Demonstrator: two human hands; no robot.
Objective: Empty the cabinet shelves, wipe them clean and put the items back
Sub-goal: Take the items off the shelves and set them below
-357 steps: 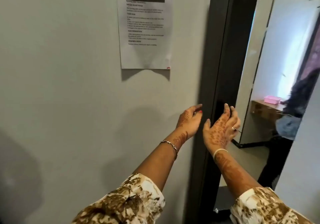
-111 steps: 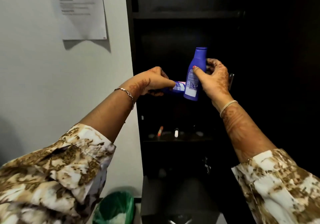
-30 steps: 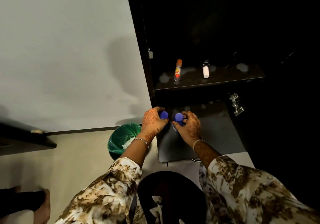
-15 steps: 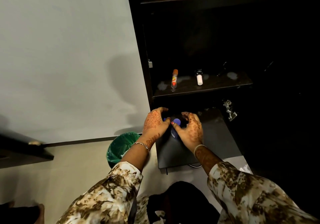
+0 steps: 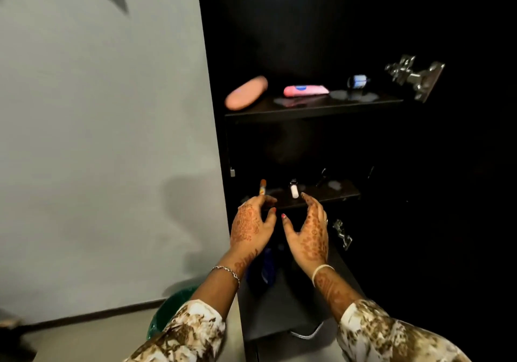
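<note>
Orange-capped tube [image 5: 262,187] sits on the lower shelf [image 5: 330,191] with its long axis pointing away from us, just past the fingertips of our left hand [image 5: 251,227], the small white bottle [image 5: 293,191] nearer our right hand [image 5: 310,233], both hands open and empty

green bin [image 5: 167,314] | on floor [image 5: 84,336] | beside grey wall [image 5: 98,137]

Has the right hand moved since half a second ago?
Yes. The right hand has risen from the cabinet's bottom board to the front edge of the lower shelf, open, fingertips near the small white bottle.
</note>
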